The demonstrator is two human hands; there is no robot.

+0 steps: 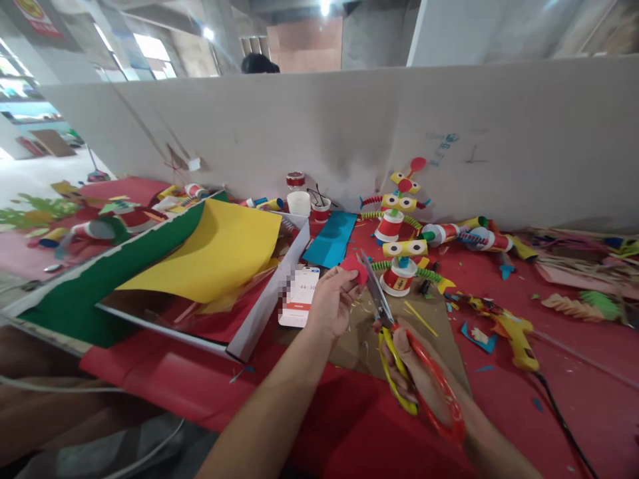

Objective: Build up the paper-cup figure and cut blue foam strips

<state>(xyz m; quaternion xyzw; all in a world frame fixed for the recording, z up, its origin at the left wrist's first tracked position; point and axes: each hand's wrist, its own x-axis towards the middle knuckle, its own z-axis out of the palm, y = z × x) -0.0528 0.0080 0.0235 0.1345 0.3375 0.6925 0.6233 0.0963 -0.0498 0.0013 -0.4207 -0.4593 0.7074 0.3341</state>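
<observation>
Between its thumb and fingers, my left hand (335, 301) pinches a small piece of red paper (355, 267). My right hand (412, 362) is wrapped round scissors (382, 303) with one yellow and one red handle loop. The blades point up and away, slightly parted, at the right edge of the red paper. Just beyond the scissors stands a paper-cup figure (399, 276) with big eyes and green folded arms. Brown cardboard (424, 332) lies beneath my hands. A phone (300, 297) lies to the left of my left hand.
A white box (269, 293) with yellow paper (219, 243) is at the left. Blue paper (330, 239) and further cup figures (391, 223) stand or lie farther back. A yellow glue gun (519, 336) with a black cable is at the right. A pale partition (299, 133) rises behind.
</observation>
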